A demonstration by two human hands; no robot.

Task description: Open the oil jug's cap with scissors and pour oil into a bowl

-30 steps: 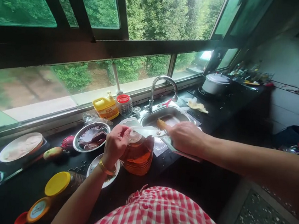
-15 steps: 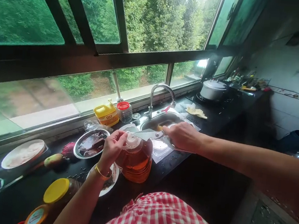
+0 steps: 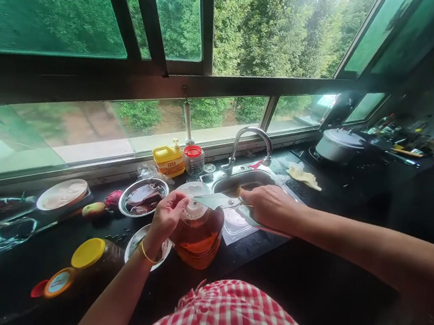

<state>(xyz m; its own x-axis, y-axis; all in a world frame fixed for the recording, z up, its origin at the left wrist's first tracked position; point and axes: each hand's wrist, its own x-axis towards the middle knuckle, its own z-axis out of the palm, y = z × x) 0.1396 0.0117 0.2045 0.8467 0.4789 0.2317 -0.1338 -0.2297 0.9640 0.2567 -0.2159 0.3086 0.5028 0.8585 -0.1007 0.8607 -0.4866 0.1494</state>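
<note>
A clear plastic jug of amber-red liquid (image 3: 198, 240) stands upright at the counter's front, its white cap (image 3: 195, 209) on top. My left hand (image 3: 169, 214) pinches at the left side of this cap, thumb and fingers closed; the exact part it grips is hidden. From the right, my right hand (image 3: 269, 205) is wrapped around the handles of a pair of scissors (image 3: 213, 200). Their metal blades point left across the top of the jug, with the tips close to my left fingertips.
Behind the jug lies the steel sink (image 3: 234, 182) with its faucet (image 3: 253, 130). To the left are a metal bowl of dark meat (image 3: 143, 198), a small white bowl (image 3: 137, 242), a yellow-lidded jar (image 3: 88, 253) and a white plate (image 3: 62, 195). A pot (image 3: 341, 145) stands far right.
The view has shifted, so the surroundings sit differently in the picture. The scissor blades now lie more plainly over the cap, nearer my left fingertips. Both hands keep their holds.
</note>
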